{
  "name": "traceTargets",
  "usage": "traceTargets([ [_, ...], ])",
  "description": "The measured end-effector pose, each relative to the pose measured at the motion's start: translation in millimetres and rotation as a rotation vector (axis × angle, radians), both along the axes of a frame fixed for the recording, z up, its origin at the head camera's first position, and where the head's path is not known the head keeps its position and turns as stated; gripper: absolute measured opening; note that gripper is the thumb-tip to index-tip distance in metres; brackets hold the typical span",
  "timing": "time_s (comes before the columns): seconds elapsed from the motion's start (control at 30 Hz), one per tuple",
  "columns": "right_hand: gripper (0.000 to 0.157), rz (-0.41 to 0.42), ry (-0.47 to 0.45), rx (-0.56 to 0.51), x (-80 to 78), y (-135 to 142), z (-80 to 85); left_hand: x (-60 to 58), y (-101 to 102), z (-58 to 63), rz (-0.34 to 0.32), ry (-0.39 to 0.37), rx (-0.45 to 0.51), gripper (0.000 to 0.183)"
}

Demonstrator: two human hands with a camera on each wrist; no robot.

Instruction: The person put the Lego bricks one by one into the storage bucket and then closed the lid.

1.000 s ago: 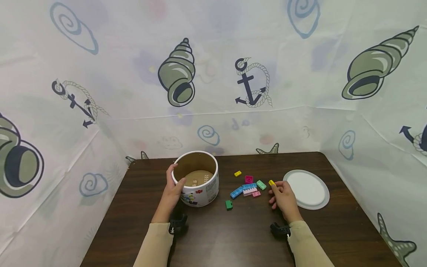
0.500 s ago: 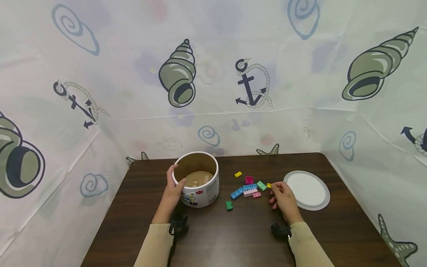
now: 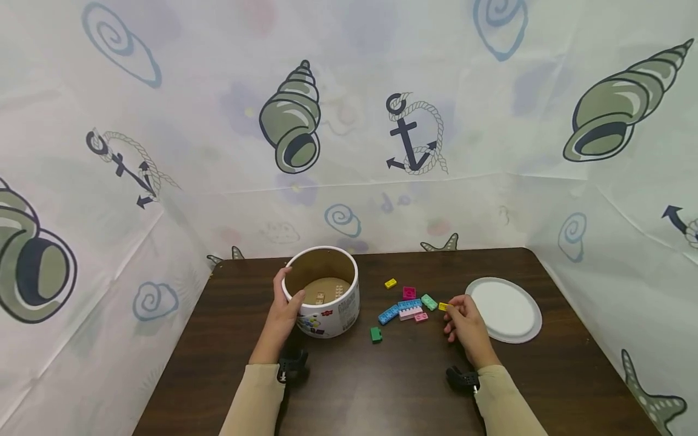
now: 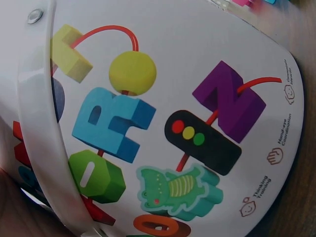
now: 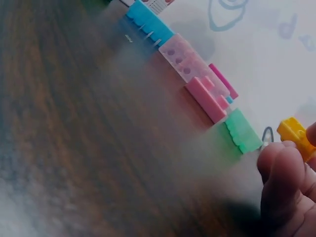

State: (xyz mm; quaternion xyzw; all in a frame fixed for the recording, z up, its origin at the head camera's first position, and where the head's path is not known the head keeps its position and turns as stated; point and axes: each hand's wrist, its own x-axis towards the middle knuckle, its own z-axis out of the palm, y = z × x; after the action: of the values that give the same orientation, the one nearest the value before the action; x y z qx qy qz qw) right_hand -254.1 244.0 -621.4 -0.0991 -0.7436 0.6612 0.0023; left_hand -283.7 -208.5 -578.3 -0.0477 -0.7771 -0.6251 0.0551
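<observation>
My left hand (image 3: 282, 313) grips the rim of a white printed tub (image 3: 340, 315), thumb over the near edge. The tub stands uncovered on the table, with a couple of light bricks (image 3: 320, 297) visible on its bottom. In the left wrist view the tub's printed side (image 4: 197, 69) fills most of the picture. Between the fingertips of my right hand (image 3: 470, 327) is a small yellow toy brick (image 5: 294, 132), pinched just right of a light green brick (image 3: 429, 302). Blue (image 3: 389, 314), pale pink (image 3: 410, 313) and magenta (image 3: 409, 293) bricks lie close together left of that hand.
A round white lid (image 3: 507, 309) lies flat right of my right hand. Another yellow brick (image 3: 390, 283) sits behind the cluster, and a dark green brick (image 3: 376, 335) in front of it. A patterned cloth (image 3: 349, 121) rises behind the brown table (image 3: 360, 393).
The yellow brick in my right fingertips has tipped from slanting upward to lying level, a bit lower, beside the light green brick. My left hand stays on the tub.
</observation>
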Motion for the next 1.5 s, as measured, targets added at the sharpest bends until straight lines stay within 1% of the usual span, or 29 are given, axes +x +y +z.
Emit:
traceTargets([
  [0.1,0.026,0.004,0.011,0.008,-0.5,0,-0.2,-1.5,0,0.2,0.004,0.003,0.008,0.075],
  [0.3,0.028,-0.004,-0.043,0.038,1.2,1,-1.9,-0.3,3,-0.9,0.012,-0.015,0.006,0.076],
  [0.43,0.03,-0.002,-0.064,0.019,7.2,4,-1.0,2.1,7,-2.3,-0.005,-0.02,0.021,0.075],
  [0.53,0.03,-0.014,-0.081,-0.011,13.5,6,6.1,3.7,10,-2.8,-0.021,-0.024,0.031,0.075],
  [0.63,0.027,-0.043,-0.068,-0.033,17.5,5,21.8,4.6,12,-2.8,-0.02,-0.022,0.038,0.074],
  [0.73,0.028,-0.056,-0.022,-0.044,17.9,2,43.3,5.4,13,-3.8,-0.013,-0.025,0.03,0.073],
  [0.83,0.03,-0.037,0.031,-0.063,15.1,-6,65.8,6.6,13,-4.4,-0.009,-0.037,0.013,0.075],
  [0.9,0.032,-0.015,0.07,-0.095,11.1,-14,79.6,6.7,12,-3.6,-0.005,-0.038,0.005,0.076],
  [1.0,0.033,0.034,0.124,-0.158,3.5,-31,98.4,4.8,9,-0.5,0.0,-0.032,0.007,0.076],
  [1.1,0.032,0.094,0.151,-0.196,-3.3,-46,112.0,2.1,8,2.3,0.001,-0.029,0.009,0.074],
  [1.3,0.035,0.215,0.123,-0.197,-14.7,-73,137.4,0.9,4,3.4,0.011,-0.028,-0.005,0.075],
  [1.37,0.036,0.255,0.115,-0.22,-19.4,-84,146.4,0.7,2,3.1,0.013,-0.027,-0.005,0.075],
  [1.5,0.03,0.33,0.104,-0.285,-28.3,-108,161.6,0.8,2,3.2,0.014,-0.027,-0.004,0.076],
])
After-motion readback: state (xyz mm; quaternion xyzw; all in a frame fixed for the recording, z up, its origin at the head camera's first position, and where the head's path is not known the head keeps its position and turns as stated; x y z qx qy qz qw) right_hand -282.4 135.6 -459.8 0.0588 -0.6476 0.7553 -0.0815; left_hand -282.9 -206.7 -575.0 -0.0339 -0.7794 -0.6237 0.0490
